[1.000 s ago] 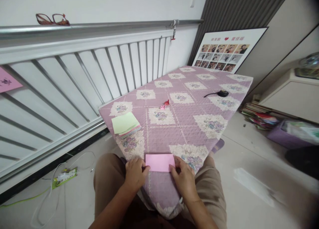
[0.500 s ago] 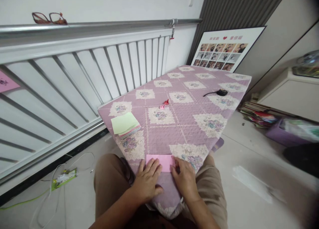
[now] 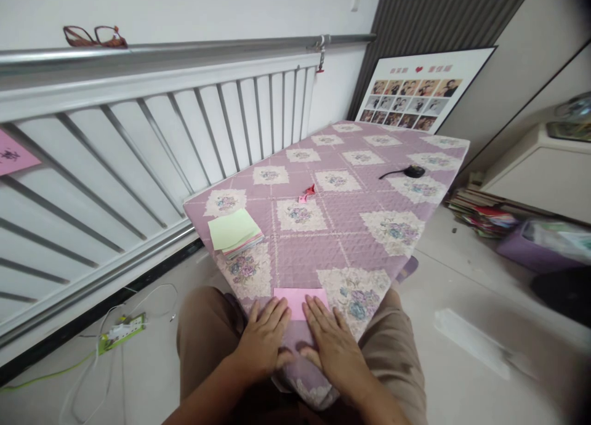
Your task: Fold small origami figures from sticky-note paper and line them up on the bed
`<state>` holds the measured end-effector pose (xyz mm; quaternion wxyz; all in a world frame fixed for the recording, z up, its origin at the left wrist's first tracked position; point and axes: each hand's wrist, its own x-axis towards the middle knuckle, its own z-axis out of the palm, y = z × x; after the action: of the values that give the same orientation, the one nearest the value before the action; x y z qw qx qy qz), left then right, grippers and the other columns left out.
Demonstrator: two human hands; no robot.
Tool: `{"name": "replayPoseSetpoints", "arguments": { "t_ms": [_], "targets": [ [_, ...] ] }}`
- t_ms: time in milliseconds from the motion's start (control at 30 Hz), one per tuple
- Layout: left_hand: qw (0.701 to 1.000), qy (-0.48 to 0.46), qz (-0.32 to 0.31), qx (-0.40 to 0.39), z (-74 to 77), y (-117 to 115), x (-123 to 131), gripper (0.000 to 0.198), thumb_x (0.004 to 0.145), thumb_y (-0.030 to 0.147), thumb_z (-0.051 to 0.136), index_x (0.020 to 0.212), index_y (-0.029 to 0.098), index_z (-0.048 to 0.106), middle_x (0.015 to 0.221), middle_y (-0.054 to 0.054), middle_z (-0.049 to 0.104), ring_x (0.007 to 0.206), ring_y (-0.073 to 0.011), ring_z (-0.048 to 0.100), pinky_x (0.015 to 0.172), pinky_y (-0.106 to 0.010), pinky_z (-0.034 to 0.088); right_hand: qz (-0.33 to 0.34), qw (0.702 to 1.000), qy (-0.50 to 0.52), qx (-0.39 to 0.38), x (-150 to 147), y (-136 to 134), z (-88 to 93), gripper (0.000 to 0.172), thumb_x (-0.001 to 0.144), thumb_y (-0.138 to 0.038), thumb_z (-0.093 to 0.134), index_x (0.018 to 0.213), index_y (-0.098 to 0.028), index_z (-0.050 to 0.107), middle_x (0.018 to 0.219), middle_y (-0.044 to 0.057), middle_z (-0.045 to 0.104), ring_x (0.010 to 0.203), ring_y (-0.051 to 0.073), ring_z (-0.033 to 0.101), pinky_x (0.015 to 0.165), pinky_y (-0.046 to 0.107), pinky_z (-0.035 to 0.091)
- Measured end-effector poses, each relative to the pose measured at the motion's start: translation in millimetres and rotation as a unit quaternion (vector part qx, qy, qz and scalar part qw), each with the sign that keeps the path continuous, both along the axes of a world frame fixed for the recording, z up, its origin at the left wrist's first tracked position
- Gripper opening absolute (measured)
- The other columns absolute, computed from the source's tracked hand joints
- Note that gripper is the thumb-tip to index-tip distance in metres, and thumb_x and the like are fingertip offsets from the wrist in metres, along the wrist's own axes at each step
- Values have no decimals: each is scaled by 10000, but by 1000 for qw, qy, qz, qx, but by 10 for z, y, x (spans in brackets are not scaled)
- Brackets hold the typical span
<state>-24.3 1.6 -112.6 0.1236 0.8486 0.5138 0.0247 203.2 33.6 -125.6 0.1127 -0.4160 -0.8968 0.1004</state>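
Note:
A pink sheet of paper (image 3: 299, 302), folded into a wide rectangle, lies flat at the near corner of the cloth-covered table. My left hand (image 3: 263, 337) rests with its fingertips on the sheet's left part, fingers stretched out. On its right part lie the extended fingers of my right hand (image 3: 333, 339). Both hands are open and press down from above, their thumbs pointing toward each other. Left of the sheet sits a stack of coloured paper (image 3: 235, 231) with pale green on top. Farther back are two small folded paper pieces, one red (image 3: 311, 190) and one pink (image 3: 303, 199).
The floral tablecloth (image 3: 305, 252) covers the table, which stands against a white radiator (image 3: 207, 129). A black corded object (image 3: 414, 171) lies at the right. Glasses (image 3: 95, 37) rest on the rail. A power strip (image 3: 122, 334) with cables is on the floor at left.
My right hand has moved left from the sheet's right edge and now lies flat with fingers extended. My left hand has shifted slightly left on the sheet.

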Motion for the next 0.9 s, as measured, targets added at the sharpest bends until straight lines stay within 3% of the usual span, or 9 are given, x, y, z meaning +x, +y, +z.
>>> {"name": "replayPoseSetpoints", "arguments": {
  "t_ms": [133, 267, 300, 433, 533, 767, 900],
  "targets": [
    [999, 33, 27, -12, 10, -45, -172, 752, 852, 513, 519, 1473, 212, 221, 1531, -108, 255, 1399, -287, 208, 1114, -534, 162, -80, 996, -14, 36, 292, 69, -25, 640, 859, -486, 511, 1426, -236, 355, 1459, 113, 399, 1344, 323, 335, 1033, 602, 247],
    [998, 0, 57, 23, 47, -40, -147, 609, 865, 437, 540, 1411, 241, 355, 1476, -74, 372, 1355, -270, 290, 1102, -510, 214, -177, 981, 23, 78, 238, 127, 125, 393, 887, -426, 484, 1217, -237, 582, 1314, 123, 556, 1227, 351, 454, 977, 622, 271],
    [997, -11, 68, 34, 68, -22, -120, 551, 866, 404, 549, 1374, 245, 409, 1446, -69, 413, 1333, -266, 319, 1096, -500, 230, -178, 980, 44, 82, 165, 133, 178, 360, 885, -400, 500, 1184, -227, 602, 1266, 126, 586, 1182, 333, 491, 970, 583, 304],
    [993, -39, 107, 41, 167, 117, -24, 319, 853, 306, 581, 1165, 243, 576, 1285, -54, 539, 1197, -246, 432, 1017, -433, 338, -65, 990, 121, 27, -190, 140, 306, 307, 811, -262, 625, 1117, -243, 634, 1105, 73, 652, 1081, 245, 552, 948, 413, 377],
    [993, -45, 108, 29, 210, 240, -15, 270, 841, 278, 596, 1105, 222, 594, 1165, -56, 579, 1092, -233, 484, 947, -395, 395, -77, 988, 134, -10, -338, 166, 281, 325, 783, -223, 642, 1107, -253, 641, 1106, 63, 645, 1082, 242, 554, 910, 390, 398],
    [996, -28, -10, 80, 196, 355, -95, 141, 871, 236, 568, 999, 208, 621, 1170, -49, 584, 1107, -222, 486, 981, -385, 376, -79, 991, 104, 0, -302, 235, 260, 268, 809, -197, 626, 1072, -243, 646, 1064, 68, 646, 1038, 240, 558, 868, 373, 404],
    [995, -38, -44, 75, 201, 378, -100, 216, 860, 312, 603, 1051, 214, 611, 1204, -50, 582, 1124, -214, 493, 989, -377, 377, -65, 994, 88, 26, -309, 229, 269, 208, 859, -223, 580, 1057, -230, 642, 1034, 73, 644, 1003, 237, 559, 841, 365, 404]
  ]
}}
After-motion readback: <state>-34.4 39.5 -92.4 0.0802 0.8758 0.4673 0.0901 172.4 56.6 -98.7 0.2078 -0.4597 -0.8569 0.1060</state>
